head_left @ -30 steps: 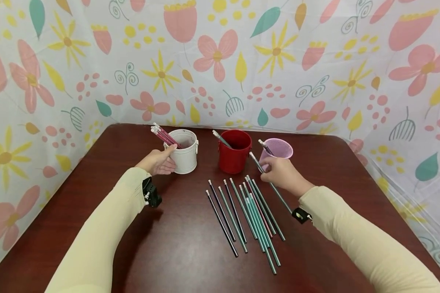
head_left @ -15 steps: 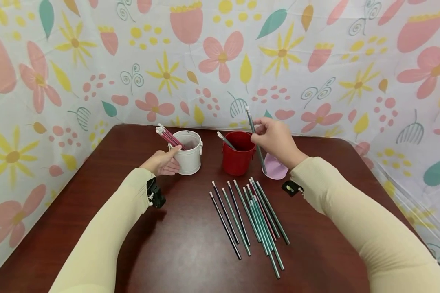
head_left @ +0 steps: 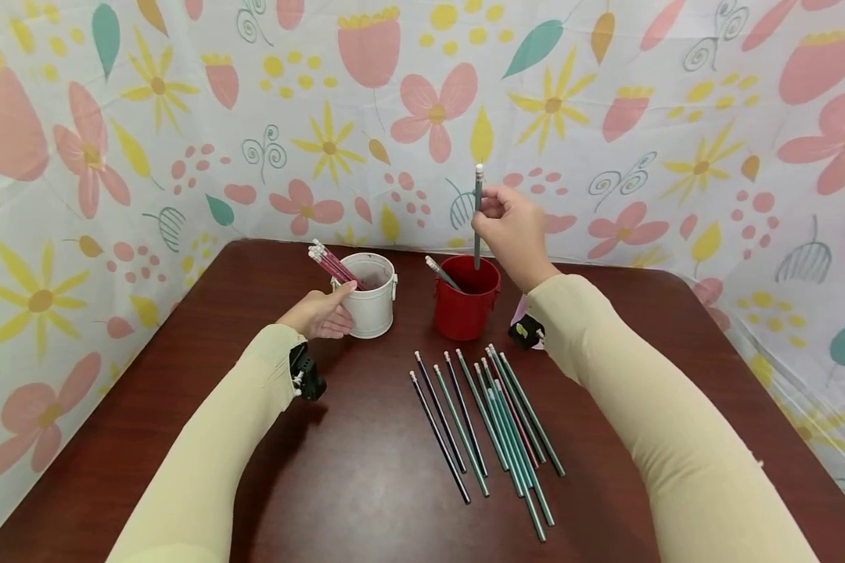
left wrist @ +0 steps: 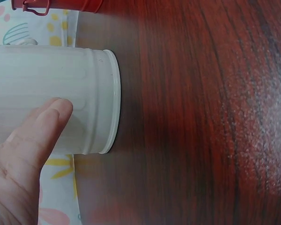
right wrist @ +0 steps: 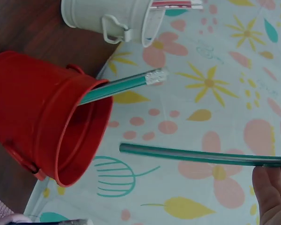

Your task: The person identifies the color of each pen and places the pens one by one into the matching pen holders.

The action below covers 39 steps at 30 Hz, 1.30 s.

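My right hand (head_left: 512, 231) pinches a green pencil (right wrist: 201, 155), eraser end up and nearly upright. Its lower end hangs just above the mouth of the red bucket (head_left: 462, 313), apart from the rim. Inside that bucket leans another green pencil (right wrist: 119, 87). My left hand (head_left: 321, 314) rests against the left side of the white bucket (head_left: 372, 313), its fingers (left wrist: 49, 122) fairly straight on the wall. Several pink pencils (head_left: 332, 262) lean in the white bucket, erasers out over its rim. Most of the pink mesh cup (head_left: 519, 311) is hidden behind my right sleeve.
Several dark, green and red pencils (head_left: 458, 438) lie loose on the brown table (head_left: 338, 477) in front of the buckets, some overlapping. A flower-patterned cloth (head_left: 422, 117) hangs right behind the table's back edge.
My right hand has lifted the green pencil from in front of the pink cup, turned it upright and carried it left over the red bucket. The left hand stays against the white bucket.
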Available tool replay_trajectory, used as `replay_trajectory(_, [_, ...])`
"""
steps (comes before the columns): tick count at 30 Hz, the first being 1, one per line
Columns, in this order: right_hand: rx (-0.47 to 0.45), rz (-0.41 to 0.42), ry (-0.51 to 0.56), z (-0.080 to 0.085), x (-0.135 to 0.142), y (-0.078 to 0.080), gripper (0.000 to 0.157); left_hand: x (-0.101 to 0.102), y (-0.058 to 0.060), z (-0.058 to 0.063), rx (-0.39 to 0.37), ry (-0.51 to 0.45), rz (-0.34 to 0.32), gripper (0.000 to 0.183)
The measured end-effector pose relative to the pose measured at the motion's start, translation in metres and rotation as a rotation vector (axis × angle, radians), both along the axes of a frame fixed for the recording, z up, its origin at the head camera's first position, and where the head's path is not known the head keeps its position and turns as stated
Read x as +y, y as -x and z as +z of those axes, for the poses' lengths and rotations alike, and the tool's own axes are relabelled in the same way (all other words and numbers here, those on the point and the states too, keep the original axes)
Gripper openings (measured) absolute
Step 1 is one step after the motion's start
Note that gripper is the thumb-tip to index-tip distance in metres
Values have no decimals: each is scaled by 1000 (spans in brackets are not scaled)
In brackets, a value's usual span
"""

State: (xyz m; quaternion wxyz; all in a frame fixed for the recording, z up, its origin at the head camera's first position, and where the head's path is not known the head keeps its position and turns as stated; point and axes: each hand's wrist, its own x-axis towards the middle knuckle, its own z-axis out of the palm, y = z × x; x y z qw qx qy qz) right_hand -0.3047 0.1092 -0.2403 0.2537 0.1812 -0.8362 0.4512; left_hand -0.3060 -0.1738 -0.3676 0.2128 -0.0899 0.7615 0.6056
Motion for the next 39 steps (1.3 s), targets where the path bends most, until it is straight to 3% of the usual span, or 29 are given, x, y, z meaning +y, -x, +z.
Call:
replay_trajectory(4, [-14,10,-38,-7,-1,2,21,1,0,0,-9,4,10,75])
replay_trajectory(17, [-180,18,-124,-50,5,7,23,2,1,0,-3,0,27,74])
replay_trajectory(30, [-205,5,-186,-102,4,11,22,-2,-2,-3,-10,1,47,72])
replay_trajectory(39, [-88,-26,-401,-108,10,10,20,3,-2,-1,-6,-1,30,70])
